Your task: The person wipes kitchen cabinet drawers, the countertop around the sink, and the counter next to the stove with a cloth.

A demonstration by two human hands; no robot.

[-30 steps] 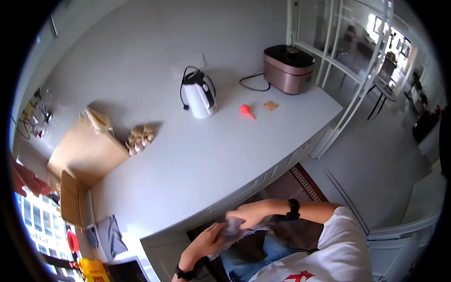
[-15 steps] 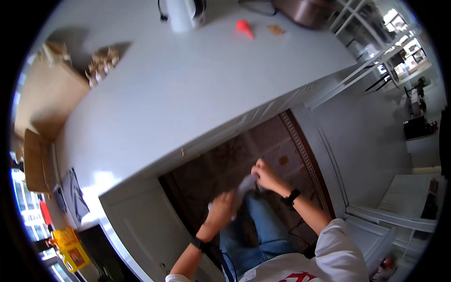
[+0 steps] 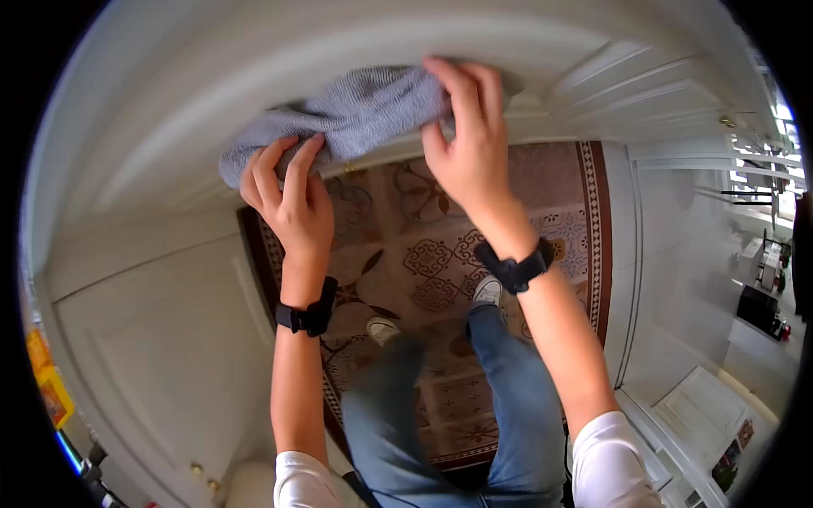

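A crumpled grey cloth (image 3: 364, 110) stretches between my hands against the white cabinet front (image 3: 186, 110), at the top of the head view. My left hand (image 3: 292, 199) grips the cloth's left end, with the fingers bent over its lower edge. At the right end my right hand (image 3: 474, 140) has its fingers over the cloth and its thumb beneath. Part of the fingertips is hidden by the folds. A black band circles each wrist.
White cabinet doors (image 3: 161, 339) with small brass knobs stand at the left, and more panelled doors (image 3: 652, 89) at the right. Below lies a patterned tile floor (image 3: 432, 271) with a dark border. Something yellow (image 3: 52, 394) shows at the far left edge.
Both hands and the cloth have moved forward to the cabinet front, and the cloth is spread wider. The view has tipped down and closer, so the countertop items are out of sight.
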